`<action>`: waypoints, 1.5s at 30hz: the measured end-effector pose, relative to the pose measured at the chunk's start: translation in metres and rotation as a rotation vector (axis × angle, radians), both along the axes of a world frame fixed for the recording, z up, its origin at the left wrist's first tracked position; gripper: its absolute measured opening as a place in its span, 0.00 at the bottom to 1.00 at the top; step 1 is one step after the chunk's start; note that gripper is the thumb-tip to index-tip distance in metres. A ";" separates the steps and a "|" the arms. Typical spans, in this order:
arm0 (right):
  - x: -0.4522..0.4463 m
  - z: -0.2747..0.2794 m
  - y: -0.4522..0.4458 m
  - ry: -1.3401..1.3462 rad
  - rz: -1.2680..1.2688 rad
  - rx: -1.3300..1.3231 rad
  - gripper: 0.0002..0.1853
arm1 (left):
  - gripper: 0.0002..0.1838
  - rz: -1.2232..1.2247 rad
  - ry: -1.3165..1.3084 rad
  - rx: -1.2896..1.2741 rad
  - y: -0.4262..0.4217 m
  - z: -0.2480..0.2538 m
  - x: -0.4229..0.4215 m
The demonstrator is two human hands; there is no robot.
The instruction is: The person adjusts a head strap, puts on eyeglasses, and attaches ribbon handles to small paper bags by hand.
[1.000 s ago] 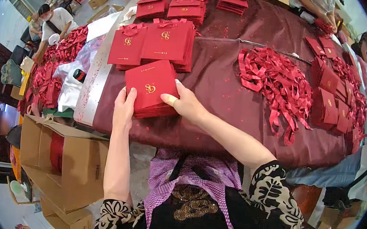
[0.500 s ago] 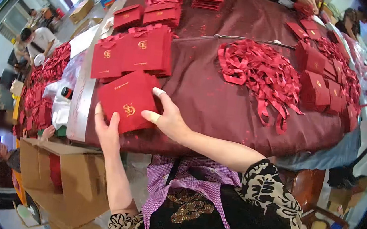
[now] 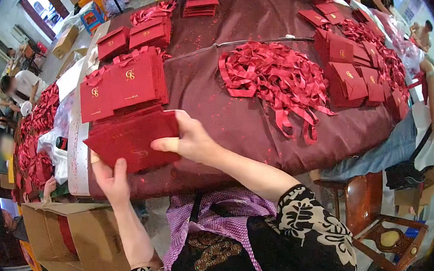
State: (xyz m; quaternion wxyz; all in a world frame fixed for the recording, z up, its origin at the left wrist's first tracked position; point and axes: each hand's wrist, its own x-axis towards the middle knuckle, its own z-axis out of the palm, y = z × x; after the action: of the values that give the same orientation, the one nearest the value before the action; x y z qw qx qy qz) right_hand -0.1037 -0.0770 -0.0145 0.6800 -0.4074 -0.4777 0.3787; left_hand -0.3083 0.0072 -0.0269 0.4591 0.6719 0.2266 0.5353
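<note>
A stack of red paper bags (image 3: 134,140) is held between both hands at the front left of the cloth-covered table, tilted and slightly blurred. My left hand (image 3: 112,180) grips its lower left edge, thumb on the front. My right hand (image 3: 190,138) holds its right side, with thumb in front and fingers along the top edge. Right behind the held stack lie piles of larger-looking red bags (image 3: 132,87) with gold lettering and ribbon handles. A heap of red ribbons (image 3: 273,78) lies to the right of my right hand.
More red bag stacks (image 3: 346,85) stand at the right and back of the table (image 3: 200,96). An open cardboard box (image 3: 95,239) is at the lower left, a wooden chair (image 3: 363,204) at the right. Other people are around the table, one (image 3: 21,86) at the left.
The view has swung, so the table's contents appear farther left. Both hands have moved the stack down and left in the picture, and its top now tips, with the front face foreshortened.
</note>
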 end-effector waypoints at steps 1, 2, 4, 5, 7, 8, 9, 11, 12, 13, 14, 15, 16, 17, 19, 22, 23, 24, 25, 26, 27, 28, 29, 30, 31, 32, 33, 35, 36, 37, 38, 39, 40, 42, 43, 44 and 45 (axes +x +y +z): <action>0.001 0.002 -0.012 0.129 -0.009 -0.055 0.22 | 0.38 0.000 0.002 -0.004 -0.005 0.000 0.008; 0.008 0.005 -0.024 -0.062 -0.106 0.021 0.18 | 0.36 0.075 0.181 0.040 -0.010 0.000 0.015; 0.023 0.010 -0.050 -0.523 -0.359 0.160 0.17 | 0.32 0.149 0.326 0.092 -0.013 0.000 0.032; 0.033 0.011 -0.056 -0.752 -0.499 0.335 0.18 | 0.30 0.148 0.294 0.099 -0.013 0.001 0.041; 0.046 0.001 -0.073 -1.218 -0.768 0.369 0.21 | 0.23 0.093 0.209 -0.075 -0.026 0.010 0.056; 0.053 -0.015 -0.081 -1.304 -0.734 0.308 0.27 | 0.22 0.068 0.195 -0.056 -0.032 0.008 0.064; 0.054 -0.033 -0.084 -1.349 -0.645 0.112 0.29 | 0.22 0.043 0.184 -0.038 -0.038 0.005 0.072; 0.050 -0.049 -0.095 -1.518 -0.393 -0.239 0.38 | 0.21 -0.043 0.468 0.284 -0.037 -0.007 0.086; 0.050 -0.062 -0.097 -1.603 -0.342 -0.187 0.45 | 0.21 -0.107 0.515 0.289 -0.043 -0.011 0.096; 0.056 -0.054 -0.098 -1.536 -0.223 -0.212 0.44 | 0.22 -0.174 0.538 0.241 -0.048 -0.020 0.104; 0.066 -0.042 -0.097 -1.466 -0.104 -0.234 0.43 | 0.23 -0.196 0.600 0.304 -0.045 -0.042 0.109; 0.082 -0.032 -0.091 -1.274 -0.085 -0.155 0.36 | 0.26 -0.151 0.717 0.344 -0.049 -0.054 0.112; 0.100 -0.012 -0.072 -1.117 -0.062 -0.094 0.28 | 0.29 -0.110 0.771 0.398 -0.052 -0.060 0.115; 0.120 -0.017 -0.048 -1.150 -0.293 0.113 0.22 | 0.31 -0.084 0.815 0.434 -0.056 -0.058 0.118; 0.160 -0.021 -0.010 -1.252 -0.531 -0.005 0.23 | 0.34 -0.055 0.866 0.481 -0.060 -0.058 0.121; 0.208 -0.042 0.046 -1.411 -0.533 -0.416 0.38 | 0.35 -0.053 0.847 0.468 -0.060 -0.056 0.122; 0.217 -0.047 0.052 -1.456 -0.458 -0.501 0.41 | 0.35 -0.043 0.851 0.444 -0.060 -0.055 0.122; 0.226 -0.053 0.054 -1.437 -0.337 -0.587 0.42 | 0.36 -0.035 0.848 0.405 -0.061 -0.053 0.121; 0.232 -0.060 0.049 -1.554 -0.301 -0.598 0.40 | 0.37 -0.027 0.842 0.370 -0.061 -0.051 0.122; 0.241 -0.064 0.044 -1.566 -0.247 -0.585 0.38 | 0.39 -0.006 0.831 0.373 -0.061 -0.051 0.122; 0.248 -0.063 0.035 -1.577 -0.190 -0.576 0.36 | 0.39 -0.003 0.841 0.368 -0.059 -0.049 0.120; 0.252 -0.063 0.021 -1.595 -0.217 -0.503 0.30 | 0.39 -0.005 0.842 0.319 -0.057 -0.047 0.121; 0.257 -0.060 0.005 -1.624 -0.199 -0.486 0.27 | 0.40 -0.010 0.838 0.270 -0.057 -0.046 0.121; 0.261 -0.058 -0.011 -1.655 -0.185 -0.471 0.25 | 0.40 0.013 0.844 0.296 -0.056 -0.046 0.121; 0.264 -0.058 -0.027 -1.655 -0.198 -0.393 0.21 | 0.40 0.013 0.864 0.275 -0.055 -0.045 0.121; 0.269 -0.057 -0.039 -1.706 -0.186 -0.422 0.20 | 0.40 0.010 0.882 0.253 -0.053 -0.045 0.123; 0.271 -0.052 -0.052 -1.756 -0.172 -0.452 0.19 | 0.39 0.044 0.875 0.300 -0.050 -0.047 0.124; 0.276 -0.041 -0.072 -1.815 -0.145 -0.468 0.17 | 0.37 0.079 0.892 0.292 -0.045 -0.047 0.128; 0.276 -0.034 -0.079 -1.824 -0.148 -0.503 0.16 | 0.36 0.120 0.882 0.321 -0.043 -0.048 0.131; 0.275 -0.029 -0.085 -1.830 -0.151 -0.535 0.15 | 0.36 0.126 0.900 0.292 -0.041 -0.047 0.134; 0.274 -0.022 -0.091 -1.806 -0.161 -0.540 0.16 | 0.36 0.133 0.919 0.264 -0.039 -0.044 0.136; 0.268 -0.008 -0.094 -1.675 -0.143 -0.639 0.17 | 0.36 0.128 0.939 0.226 -0.037 -0.041 0.139; 0.260 0.008 -0.095 -1.540 -0.125 -0.731 0.19 | 0.36 0.130 0.938 0.227 -0.035 -0.039 0.142; 0.257 0.021 -0.087 -1.379 -0.187 -0.552 0.17 | 0.35 0.128 1.008 0.207 -0.032 -0.035 0.147; 0.262 0.019 -0.079 -1.285 -0.223 -0.400 0.16 | 0.34 0.140 1.011 0.227 -0.030 -0.038 0.149; 0.261 0.014 -0.070 -1.173 -0.311 -0.311 0.14 | 0.34 0.140 1.011 0.230 -0.027 -0.042 0.151; 0.253 0.012 -0.061 -1.011 -0.308 -0.352 0.13 | 0.33 0.162 1.010 0.235 -0.025 -0.045 0.154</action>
State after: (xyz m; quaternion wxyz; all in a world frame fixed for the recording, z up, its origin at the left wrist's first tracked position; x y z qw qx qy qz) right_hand 0.1490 -0.1375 -0.0020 0.3354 -0.7109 -0.6090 0.1063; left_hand -0.1544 -0.0176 -0.0717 0.1716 0.8734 0.4093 0.2003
